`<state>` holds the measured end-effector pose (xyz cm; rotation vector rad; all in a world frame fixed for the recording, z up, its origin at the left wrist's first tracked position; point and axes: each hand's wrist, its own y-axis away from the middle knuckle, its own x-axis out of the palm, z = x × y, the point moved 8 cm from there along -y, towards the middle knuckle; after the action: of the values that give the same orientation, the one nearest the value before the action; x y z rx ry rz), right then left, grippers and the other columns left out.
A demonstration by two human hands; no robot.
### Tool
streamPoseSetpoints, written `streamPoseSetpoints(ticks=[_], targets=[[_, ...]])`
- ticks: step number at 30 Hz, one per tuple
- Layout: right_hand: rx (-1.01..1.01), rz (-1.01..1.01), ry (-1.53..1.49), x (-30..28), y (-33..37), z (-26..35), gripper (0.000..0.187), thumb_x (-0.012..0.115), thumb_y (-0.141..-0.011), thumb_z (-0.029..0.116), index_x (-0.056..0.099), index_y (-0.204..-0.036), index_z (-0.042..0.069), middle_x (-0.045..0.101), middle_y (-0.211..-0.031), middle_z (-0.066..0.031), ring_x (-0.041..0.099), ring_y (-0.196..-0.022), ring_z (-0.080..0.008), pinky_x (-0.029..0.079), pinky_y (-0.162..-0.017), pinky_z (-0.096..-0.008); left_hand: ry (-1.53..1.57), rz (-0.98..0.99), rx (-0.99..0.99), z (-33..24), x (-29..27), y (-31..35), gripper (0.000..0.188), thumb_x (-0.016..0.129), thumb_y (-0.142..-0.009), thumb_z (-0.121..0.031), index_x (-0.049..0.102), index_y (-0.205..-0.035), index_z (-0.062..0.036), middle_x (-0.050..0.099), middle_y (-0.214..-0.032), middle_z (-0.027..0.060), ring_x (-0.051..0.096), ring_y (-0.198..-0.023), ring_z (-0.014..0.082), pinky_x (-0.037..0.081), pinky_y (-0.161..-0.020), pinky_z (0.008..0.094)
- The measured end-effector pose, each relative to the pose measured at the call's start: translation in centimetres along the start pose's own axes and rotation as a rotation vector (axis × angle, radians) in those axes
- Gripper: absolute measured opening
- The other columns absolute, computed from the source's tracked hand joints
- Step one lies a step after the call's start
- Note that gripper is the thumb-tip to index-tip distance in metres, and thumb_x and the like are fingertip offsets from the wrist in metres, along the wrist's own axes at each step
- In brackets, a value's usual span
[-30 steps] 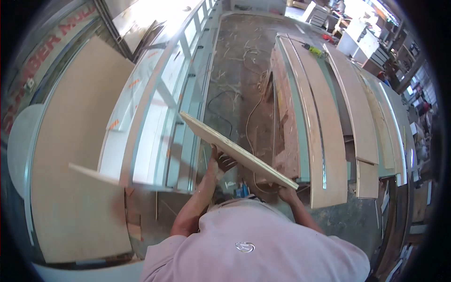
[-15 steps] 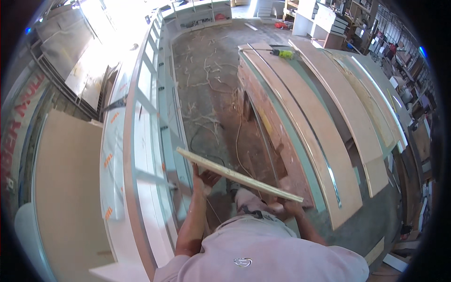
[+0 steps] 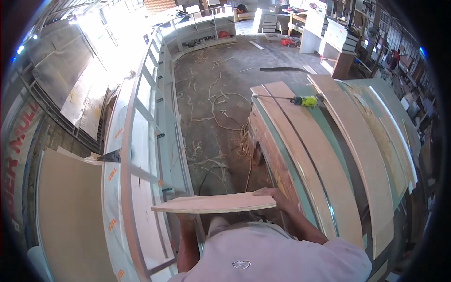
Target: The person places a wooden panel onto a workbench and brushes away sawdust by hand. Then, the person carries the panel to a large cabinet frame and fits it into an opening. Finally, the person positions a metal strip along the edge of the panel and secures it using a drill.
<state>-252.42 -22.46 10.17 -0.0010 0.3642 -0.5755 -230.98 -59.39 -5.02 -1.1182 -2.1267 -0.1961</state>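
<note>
A short plywood board (image 3: 216, 202) with a pinkish face and pale edge lies almost flat across both hands in front of my body. My right hand (image 3: 271, 195) is closed on its right end, the fingers over the top. My left hand (image 3: 186, 217) bears the board from below near its left end; its fingers are mostly hidden by the board. The board's left end reaches close to the long white frame (image 3: 133, 160) on my left.
To my right stands a workbench with long plywood strips (image 3: 300, 127) and a green drill (image 3: 304, 101). A black hand saw (image 3: 111, 156) rests on the wrapped panel left of the frame. Wood scraps and a coiled cord (image 3: 244, 143) lie on the floor ahead.
The board has turned from slanted and edge-on to nearly level, its broad face showing. My right hand has come up onto its end. The view has tilted up toward the far room.
</note>
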Motion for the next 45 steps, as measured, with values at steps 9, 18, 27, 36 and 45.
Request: streamPoseSetpoints(ticks=[9,18,27,36,45], targets=[[-0.021,0.0,0.05,-6.2,-20.0,-1.7,0.035,0.071,-0.079,0.002,0.072,-0.114,0.004,0.073,-0.112,-0.0138,0.069,-0.107,-0.0259,0.051,-0.096,-0.0352,-1.288,0.016,0.054,3.3,-6.2,-16.8,0.058,0.061,-0.097,-0.046,0.045,-0.14,-0.0098,0.054,-0.138,0.0101,0.065,-0.107,0.0282,0.048,-0.101,0.0484],[0.153,-0.185,-0.081,-13.5,-41.6,-3.0,0.035,0.079,-0.075,0.003,0.073,-0.109,0.005,0.074,-0.104,-0.0096,0.07,-0.094,-0.0214,0.054,-0.085,-0.0349,-0.254,-0.149,-0.597,6.5,-0.8,-45.0,0.088,0.046,-0.086,-0.077,0.052,-0.137,-0.0049,0.053,-0.139,0.0208,0.051,-0.128,0.0402,0.035,-0.111,0.0593],[0.193,-0.58,-0.363,-24.3,-56.8,-9.0,0.026,0.085,-0.074,0.004,0.072,-0.098,0.004,0.071,-0.091,-0.001,0.065,-0.087,-0.0099,0.052,-0.079,-0.0267,0.159,-0.516,-0.791,12.9,-2.2,-68.6,0.098,0.05,-0.089,-0.072,0.021,-0.153,-0.0033,0.039,-0.145,0.0252,0.043,-0.131,0.0472,0.037,-0.109,0.0631],[0.09,-0.541,-0.39,-34.4,-76.5,-20.1,0.027,0.085,-0.072,0.004,0.071,-0.094,0.005,0.069,-0.092,-0.0001,0.062,-0.086,-0.0094,0.05,-0.078,-0.0277,-0.542,-0.361,-0.543,19.7,-11.5,-86.8,0.079,0.046,-0.094,-0.068,0.038,-0.15,-0.0121,0.049,-0.14,0.0152,0.05,-0.125,0.033,0.041,-0.103,0.0508],[0.343,-0.343,-0.285,-49.4,-102.4,-27.6,0.038,0.086,-0.075,0.015,0.072,-0.108,0.001,0.074,-0.1,-0.0078,0.068,-0.091,-0.0129,0.055,-0.083,-0.0307,-0.761,-0.585,-0.145,21.7,-6.8,-111.2,0.071,0.029,-0.105,-0.058,0.035,-0.153,-0.0064,0.05,-0.143,0.0152,0.051,-0.128,0.027,0.036,-0.112,0.0461]])
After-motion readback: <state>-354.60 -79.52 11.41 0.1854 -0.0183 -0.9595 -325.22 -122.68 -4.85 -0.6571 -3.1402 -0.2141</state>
